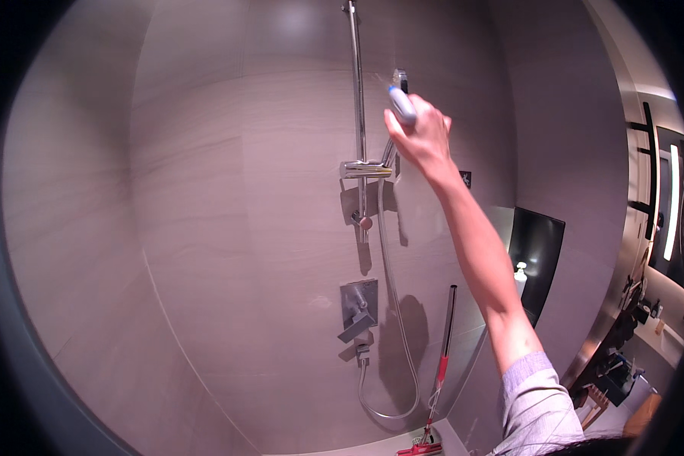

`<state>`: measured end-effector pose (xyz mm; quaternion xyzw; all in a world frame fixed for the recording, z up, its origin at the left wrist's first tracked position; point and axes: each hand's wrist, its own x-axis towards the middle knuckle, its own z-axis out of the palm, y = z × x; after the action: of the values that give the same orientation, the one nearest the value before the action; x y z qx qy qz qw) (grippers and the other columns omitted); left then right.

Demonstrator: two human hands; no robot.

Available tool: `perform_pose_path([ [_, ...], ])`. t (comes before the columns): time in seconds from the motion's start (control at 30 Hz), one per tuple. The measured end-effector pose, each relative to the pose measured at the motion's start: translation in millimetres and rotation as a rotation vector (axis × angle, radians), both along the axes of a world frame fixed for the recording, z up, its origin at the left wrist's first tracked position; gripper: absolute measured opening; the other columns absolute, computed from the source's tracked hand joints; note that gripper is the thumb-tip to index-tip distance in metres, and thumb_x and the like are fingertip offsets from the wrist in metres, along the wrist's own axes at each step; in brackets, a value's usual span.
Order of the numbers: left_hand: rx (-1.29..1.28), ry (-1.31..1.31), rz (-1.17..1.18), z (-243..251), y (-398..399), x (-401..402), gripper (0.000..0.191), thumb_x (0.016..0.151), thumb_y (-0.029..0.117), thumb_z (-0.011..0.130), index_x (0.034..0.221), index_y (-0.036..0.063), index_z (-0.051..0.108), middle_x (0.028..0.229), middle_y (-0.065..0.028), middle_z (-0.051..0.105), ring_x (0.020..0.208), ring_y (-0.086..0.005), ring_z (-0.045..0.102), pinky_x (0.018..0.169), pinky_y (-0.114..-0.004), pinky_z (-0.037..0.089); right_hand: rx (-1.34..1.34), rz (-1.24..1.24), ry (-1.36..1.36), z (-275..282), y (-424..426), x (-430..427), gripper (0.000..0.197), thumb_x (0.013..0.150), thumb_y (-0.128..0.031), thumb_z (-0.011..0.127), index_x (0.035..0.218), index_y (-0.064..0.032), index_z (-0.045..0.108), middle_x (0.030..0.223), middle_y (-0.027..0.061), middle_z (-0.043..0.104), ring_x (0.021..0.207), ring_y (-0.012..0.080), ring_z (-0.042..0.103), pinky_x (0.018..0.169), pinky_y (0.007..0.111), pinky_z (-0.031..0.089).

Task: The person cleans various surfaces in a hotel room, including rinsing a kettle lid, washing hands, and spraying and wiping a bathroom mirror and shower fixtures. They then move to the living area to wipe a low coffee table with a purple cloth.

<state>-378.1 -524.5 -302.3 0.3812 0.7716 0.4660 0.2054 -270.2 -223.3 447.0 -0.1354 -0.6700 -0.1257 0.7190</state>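
Observation:
My right hand (424,128) is raised high on an outstretched arm and grips a pale grey hand-held object (402,106) with a blue tip. Motion blur leaves its exact kind unclear. Just beyond the tip is the chrome hand shower head (399,77), partly covered by the object and my hand. Its handle rests in a chrome bracket (366,170) on the vertical slide rail (357,85). From the bracket a metal shower hose (389,273) hangs in a loop to the wall outlet (363,351). My left hand is out of view.
Grey tiled walls (205,188) enclose the shower. Below the bracket is a lever mixer (359,310). A red floor mop (443,365) leans in the corner near a dark wall niche (538,251) holding a white pump bottle (520,273). At right are a black rack (648,171) and a washbasin (670,345).

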Motion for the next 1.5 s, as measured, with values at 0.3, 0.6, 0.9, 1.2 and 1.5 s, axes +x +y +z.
perform_pose_path([
  [0.3, 0.066, -0.376, -0.020, 43.4, 35.8, 26.4, 0.031, 0.086, 0.017, 0.060, 0.112, 0.0004, 0.055, 0.098, -0.0138, 0.062, 0.091, -0.0240, 0.060, 0.081, -0.033, 0.048, -0.303, -0.300, -0.263, -16.9, 30.6, -11.8, 0.021, 0.070, -0.026, 0.058, 0.069, -0.0054, 0.062, 0.066, 0.0155, 0.063, 0.068, 0.0324, 0.062, 0.072, 0.039, 0.034],
  [0.6, 0.159, -0.744, -0.182, -58.1, 62.2, -29.7, 0.030, 0.085, 0.020, 0.062, 0.109, 0.0040, 0.056, 0.093, -0.0076, 0.061, 0.085, -0.0182, 0.060, 0.074, -0.032, 0.049, -0.146, -0.129, -0.119, -47.2, 20.9, -27.8, 0.030, 0.073, -0.034, 0.062, 0.072, -0.0036, 0.061, 0.068, 0.0156, 0.063, 0.068, 0.0322, 0.063, 0.068, 0.041, 0.046],
  [0.9, 0.028, -0.380, -0.520, 24.5, 70.1, -121.7, 0.030, 0.081, 0.016, 0.066, 0.107, 0.0031, 0.058, 0.090, -0.0064, 0.062, 0.081, -0.0168, 0.059, 0.073, -0.031, 0.049, 0.024, -0.312, -0.455, -34.9, -1.4, -87.5, 0.015, 0.070, -0.025, 0.060, 0.068, -0.0104, 0.058, 0.072, 0.0100, 0.063, 0.072, 0.0295, 0.063, 0.065, 0.044, 0.046],
  [1.2, 0.111, -0.206, -0.801, 82.2, 100.6, -109.3, 0.030, 0.078, 0.013, 0.069, 0.105, 0.0022, 0.060, 0.087, -0.0052, 0.062, 0.077, -0.0153, 0.059, 0.071, -0.029, 0.049, -0.440, -0.338, -0.490, -269.5, -20.8, -32.7, 0.014, 0.065, -0.020, 0.065, 0.070, -0.0093, 0.058, 0.063, 0.0109, 0.058, 0.055, 0.0294, 0.059, 0.055, 0.037, 0.049],
  [1.5, 0.372, -0.161, -1.540, 214.2, 77.1, 114.7, 0.031, 0.074, 0.009, 0.073, 0.102, 0.0013, 0.061, 0.084, -0.0040, 0.063, 0.073, -0.0139, 0.059, 0.069, -0.027, 0.049, -0.776, -0.400, 0.209, -529.0, -313.2, 165.8, 0.032, 0.080, -0.013, 0.062, 0.110, -0.0025, 0.056, 0.083, 0.0116, 0.055, 0.074, 0.0211, 0.056, 0.067, 0.034, 0.045],
])
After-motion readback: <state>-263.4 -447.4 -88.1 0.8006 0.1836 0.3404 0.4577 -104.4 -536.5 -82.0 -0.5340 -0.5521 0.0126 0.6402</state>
